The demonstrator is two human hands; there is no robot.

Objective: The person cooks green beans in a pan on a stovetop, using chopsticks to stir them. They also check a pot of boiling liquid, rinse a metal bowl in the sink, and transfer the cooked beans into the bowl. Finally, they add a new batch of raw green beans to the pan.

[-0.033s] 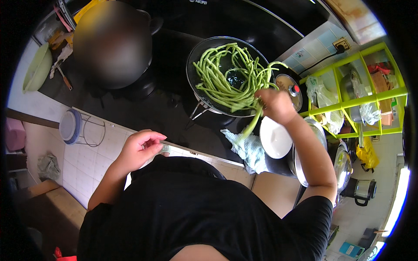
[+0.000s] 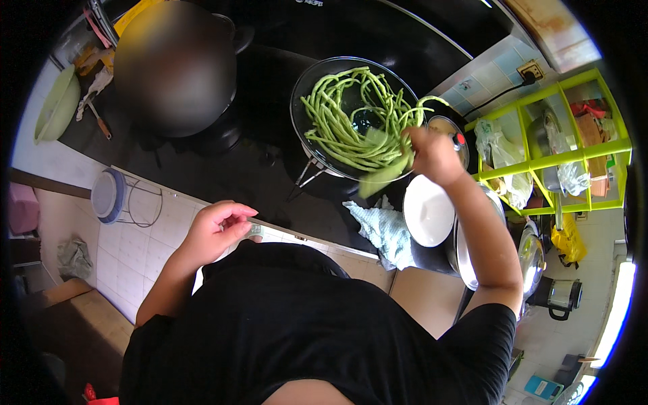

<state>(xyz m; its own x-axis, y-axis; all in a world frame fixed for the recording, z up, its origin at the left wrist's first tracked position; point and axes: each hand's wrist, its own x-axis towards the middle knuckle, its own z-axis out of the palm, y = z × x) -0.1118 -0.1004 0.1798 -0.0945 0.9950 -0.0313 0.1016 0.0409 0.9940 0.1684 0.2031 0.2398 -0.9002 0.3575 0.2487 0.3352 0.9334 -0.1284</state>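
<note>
Long green beans (image 2: 331, 135) lie coiled in a dark wok (image 2: 302, 128) on the black stove top. My right hand (image 2: 437, 158) is closed over the wok's right rim, gripping a few long beans (image 2: 381, 177). Their lower part is smeared by motion across the wok's near edge. How many they are I cannot make out. My left hand (image 2: 219, 233) hovers in front of the counter edge, fingers loosely bent and thumb apart, with nothing visible in it.
A white bowl (image 2: 428, 212) and a bluish cloth (image 2: 385, 233) lie right of the wok, near a glass lid (image 2: 461, 143). A large dark pot (image 2: 175, 74) stands at left. A green rack (image 2: 526, 165) is at right. A stool (image 2: 109, 196) stands below the counter.
The held beans have swung from hanging down toward the cloth to a slant up over the wok's near rim. My right hand has shifted slightly; my left hand has stayed still.
</note>
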